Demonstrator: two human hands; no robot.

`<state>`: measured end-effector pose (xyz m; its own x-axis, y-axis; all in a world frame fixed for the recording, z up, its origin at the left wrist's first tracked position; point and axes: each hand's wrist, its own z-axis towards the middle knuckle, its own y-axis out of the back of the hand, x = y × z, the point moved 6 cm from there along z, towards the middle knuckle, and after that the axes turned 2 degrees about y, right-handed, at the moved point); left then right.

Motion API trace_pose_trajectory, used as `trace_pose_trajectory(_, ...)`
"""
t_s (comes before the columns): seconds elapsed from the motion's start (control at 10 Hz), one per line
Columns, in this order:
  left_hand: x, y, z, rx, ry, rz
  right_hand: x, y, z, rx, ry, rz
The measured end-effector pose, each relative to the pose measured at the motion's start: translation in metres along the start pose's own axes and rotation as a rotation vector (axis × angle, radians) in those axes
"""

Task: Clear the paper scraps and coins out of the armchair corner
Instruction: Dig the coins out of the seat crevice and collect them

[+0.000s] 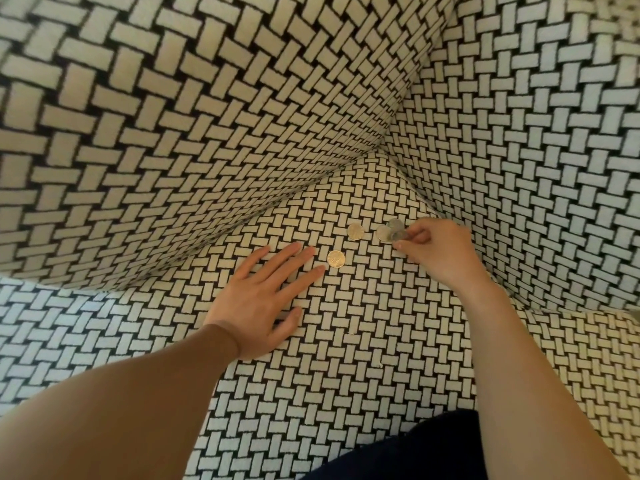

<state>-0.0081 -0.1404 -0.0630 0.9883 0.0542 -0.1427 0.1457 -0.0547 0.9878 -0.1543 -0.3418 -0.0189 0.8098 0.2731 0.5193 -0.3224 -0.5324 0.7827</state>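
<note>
Left hand (258,299): flat on the seat cushion (363,393), palm down, fingers straight and spread, holding nothing; the index fingertip is just beside the gold-toned coin (335,259) without touching it
Right hand (436,251): fingers curled inward, thumb and forefinger clamped on the greyish coin (400,235) by its edge; whether that coin is off the fabric cannot be told
Coin pair (388,228): two more coins overlapping on the cushion, touching or nearly touching the greyish coin, right at the right hand's fingertips
Lone coin (355,231): lies flat between the gold-toned coin and the coin pair, apart from both
Paper scraps (351,332): what look like two tiny white flecks on the cushion between the forearms, too small to make out well
Armchair corner (384,150): backrest, armrest and cushion meet beyond the coins, all in the same black-and-cream basket-weave fabric
Dark garment (415,448): at the bottom edge, beside the right forearm
</note>
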Motion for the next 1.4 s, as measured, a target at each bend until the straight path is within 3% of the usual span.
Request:
trace_pose_trajectory(0.5, 0.000, 0.000, 0.000, 0.008, 0.005, 0.000, 0.005, -0.001, 0.006, -0.002, 0.025, -0.006)
trace_pose_trajectory(0.9, 0.000, 0.000, 0.000, 0.006, 0.004, 0.001, 0.016, -0.014, 0.009, 0.045, 0.119, -0.175)
trace_pose_trajectory(1.4, 0.000, -0.002, 0.000, -0.002, 0.003, 0.014, 0.010, -0.016, 0.010, 0.112, 0.020, -0.039)
